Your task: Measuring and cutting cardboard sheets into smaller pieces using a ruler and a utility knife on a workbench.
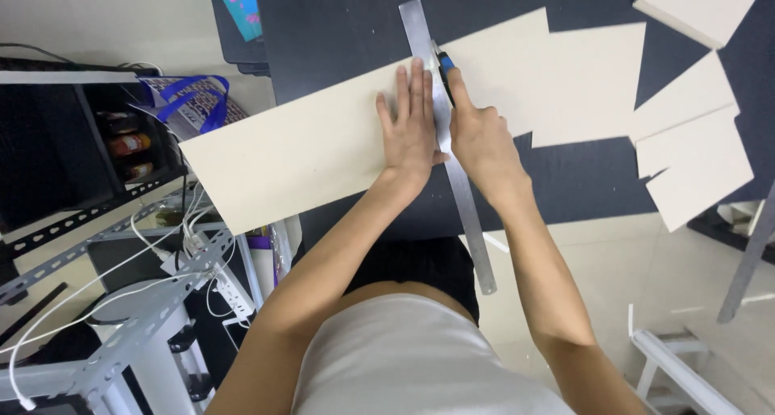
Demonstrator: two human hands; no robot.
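A long beige cardboard sheet (291,153) lies across a dark table (339,27). A steel ruler (468,213) runs over it from the far edge toward me. My left hand (410,124) presses flat on the sheet and the ruler's left side, fingers spread. My right hand (478,132) grips a blue and black utility knife (445,72), its forefinger stretched along the top, with the blade against the ruler's right edge.
Several cut cardboard pieces (694,148) lie on the right part of the table, one at the far right corner (698,3). A metal rack (153,302) with white cables stands at the left, beside a black shelf with bottles (125,144). A blue-handled bag (194,100) sits near the sheet's left end.
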